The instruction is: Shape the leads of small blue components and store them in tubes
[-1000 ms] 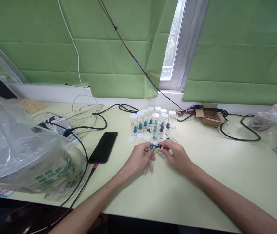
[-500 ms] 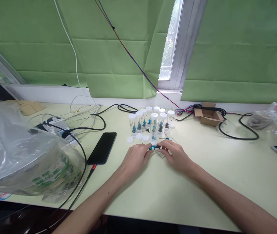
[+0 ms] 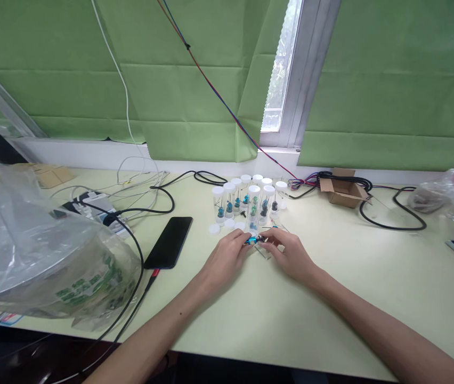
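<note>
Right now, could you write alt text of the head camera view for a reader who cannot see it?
Two bare hands, left hand and right hand, pinch a small blue metal part between them on a pale green table. Behind stand clear plastic vials with white caps; a black phone lies to the left.

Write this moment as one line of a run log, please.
left hand: pinching small blue part | right hand: pinching same part | behind: capped vials | left: phone

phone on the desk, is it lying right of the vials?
No: the black phone lies flat on the desk to the left of the cluster of white-capped vials, beside the black cable.
</note>
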`<state>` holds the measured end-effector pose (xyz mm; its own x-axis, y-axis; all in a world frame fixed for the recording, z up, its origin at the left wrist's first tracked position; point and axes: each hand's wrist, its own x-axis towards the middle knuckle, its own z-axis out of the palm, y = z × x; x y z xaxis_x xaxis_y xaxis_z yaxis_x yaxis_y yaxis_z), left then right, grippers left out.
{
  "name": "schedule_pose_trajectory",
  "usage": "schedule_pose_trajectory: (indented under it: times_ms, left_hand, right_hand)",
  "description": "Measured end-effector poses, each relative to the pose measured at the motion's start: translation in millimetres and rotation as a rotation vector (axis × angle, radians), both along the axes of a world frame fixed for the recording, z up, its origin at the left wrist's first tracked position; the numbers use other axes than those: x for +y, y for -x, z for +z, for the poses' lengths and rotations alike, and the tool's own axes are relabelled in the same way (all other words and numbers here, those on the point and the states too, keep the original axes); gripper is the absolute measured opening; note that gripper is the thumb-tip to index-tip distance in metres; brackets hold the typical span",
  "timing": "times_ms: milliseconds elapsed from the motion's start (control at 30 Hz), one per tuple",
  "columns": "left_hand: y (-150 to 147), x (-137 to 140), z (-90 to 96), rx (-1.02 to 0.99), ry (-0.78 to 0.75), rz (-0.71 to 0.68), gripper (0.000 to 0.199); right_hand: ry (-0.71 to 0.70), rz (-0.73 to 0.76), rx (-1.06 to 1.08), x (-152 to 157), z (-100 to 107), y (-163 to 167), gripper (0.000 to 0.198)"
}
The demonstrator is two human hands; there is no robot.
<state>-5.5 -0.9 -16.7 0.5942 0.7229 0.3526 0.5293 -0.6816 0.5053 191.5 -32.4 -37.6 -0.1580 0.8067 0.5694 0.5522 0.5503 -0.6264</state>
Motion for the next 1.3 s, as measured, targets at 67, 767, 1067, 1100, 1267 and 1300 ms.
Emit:
schedule_pose_trajectory:
  times_ms: [67,767,1067,1100,1267,1300]
  left_hand:
    - [-0.5,0.7,-0.8,-0.061,0.055,-0.025,0.026]
    - [5.0,4.7,0.4,-0.062,0.113,-0.072,0.021]
    - [4.5,2.9,1.5,0.006,0.039,-0.141,0.023]
    - [4.5,3.1,0.6,0.013,0.035,-0.144,0.024]
    - [4.9,4.4,-3.2,0.024,0.022,-0.159,0.026]
    - [4.9,4.6,-3.6,0.022,0.02,-0.161,0.026]
  right_hand:
    - [0.009,0.002,0.017,0.4,-0.3,-0.1,0.01]
    - [0.104,0.035,0.08,2.0,-1.5,-3.4,0.011]
    - [0.195,0.091,0.12,3.9,-4.0,-6.0,0.007]
    - [0.203,0.097,0.129,3.9,-4.1,-5.9,0.006]
    - [0.243,0.118,0.172,3.7,-2.8,-4.6,0.007]
    - [0.253,0.119,0.183,3.7,-2.3,-4.3,0.007]
